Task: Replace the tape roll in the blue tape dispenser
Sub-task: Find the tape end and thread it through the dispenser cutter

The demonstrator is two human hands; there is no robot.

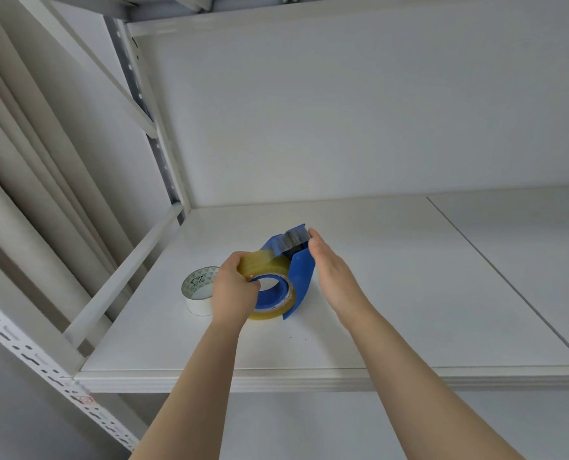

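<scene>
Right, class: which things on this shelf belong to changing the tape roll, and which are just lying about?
Job: blue dispenser; yellowish tape roll on it, gripped by the left hand; right hand, open beside the dispenser; white tape roll, probably the other roll in the swap.
Just there: white shelf; metal post; curtain.

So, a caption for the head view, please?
Left hand grips the yellowish tape roll on the blue dispenser, open right hand at its cutter end.
</scene>
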